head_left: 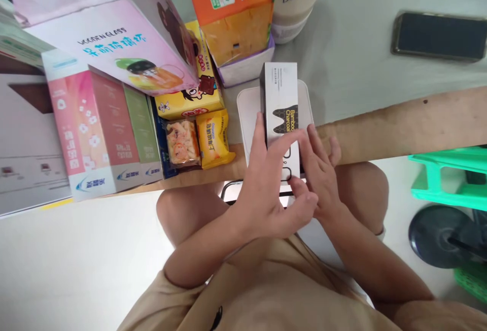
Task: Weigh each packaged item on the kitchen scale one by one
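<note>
Looking down, we see a grey toothpaste box lying on a white scale at the near edge of the worktop; our left hand presses on its near end with fingers together, thumb curled underneath; our right hand rests fingers close together on its right side; snack packets lie just left; a phone sits well apart.

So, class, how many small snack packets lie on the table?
2: a clear packet of pale snacks and a yellow packet, touching, left of the hands; others may be hidden.
</note>
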